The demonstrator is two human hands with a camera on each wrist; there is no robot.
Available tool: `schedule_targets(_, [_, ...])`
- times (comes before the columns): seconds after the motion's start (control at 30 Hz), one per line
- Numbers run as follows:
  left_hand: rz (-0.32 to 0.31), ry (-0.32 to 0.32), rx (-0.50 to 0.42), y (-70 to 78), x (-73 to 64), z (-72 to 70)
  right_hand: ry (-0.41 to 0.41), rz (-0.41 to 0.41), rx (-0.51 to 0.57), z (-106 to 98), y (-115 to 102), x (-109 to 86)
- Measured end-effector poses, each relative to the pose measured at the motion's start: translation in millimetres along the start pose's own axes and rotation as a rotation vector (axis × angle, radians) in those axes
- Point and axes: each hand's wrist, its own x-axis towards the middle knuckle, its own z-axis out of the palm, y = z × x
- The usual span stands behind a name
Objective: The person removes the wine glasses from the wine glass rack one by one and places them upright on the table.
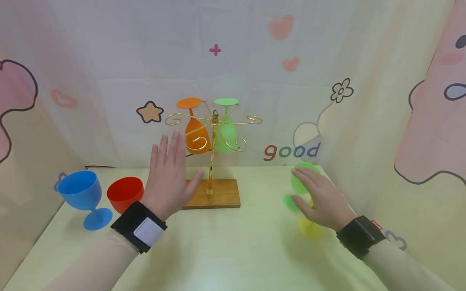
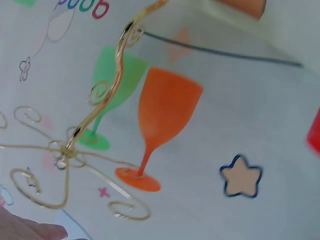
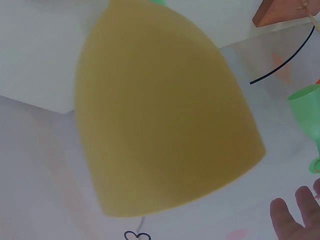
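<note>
My left hand [image 1: 168, 176] is raised in front of a gold goblet rack [image 1: 212, 163], fingers straight and thumb spread, holding nothing. From the rack's far arms an orange goblet [image 1: 196, 135] and a green goblet [image 1: 227, 137] hang upside down; both also show in the left wrist view. Over at the right, my right hand [image 1: 325, 198] hovers with loosely bent fingers, overlapping a yellow goblet [image 1: 310, 230] and a second green goblet [image 1: 298, 186], both upright. The yellow bowl [image 3: 165, 115] fills much of the right wrist view, with fingertips [image 3: 285, 220] apart from it.
On the left of the table [image 1: 233, 250] stand a blue goblet [image 1: 81, 190] and a red goblet [image 1: 125, 195], the red one partly behind my left wrist. The rack has a wooden base [image 1: 227, 196] and several curled arms. A printed curtain [image 1: 233, 68] hangs behind.
</note>
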Motion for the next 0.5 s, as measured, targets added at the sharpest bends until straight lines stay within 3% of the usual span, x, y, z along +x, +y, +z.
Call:
schedule_targets(0.13, [0.090, -0.010, 0.082, 7.5, 24.7, -6.6, 0.017, -0.035, 0.032, 2.9, -3.4, 14.8])
schedule_targets(0.23, [0.145, -0.038, 0.133, 10.1, 35.8, -5.3, 0.018, -0.040, 0.038, 2.3, -5.5, 27.1])
schedule_targets(0.4, [0.230, -0.010, 0.150, 7.3, 41.7, -1.0, 0.001, -0.046, 0.043, -4.4, -6.0, 53.7])
schedule_targets(0.5, [0.260, 0.026, 0.136, 4.8, 40.7, 0.8, 0.005, -0.045, 0.059, -15.1, -4.5, 80.6])
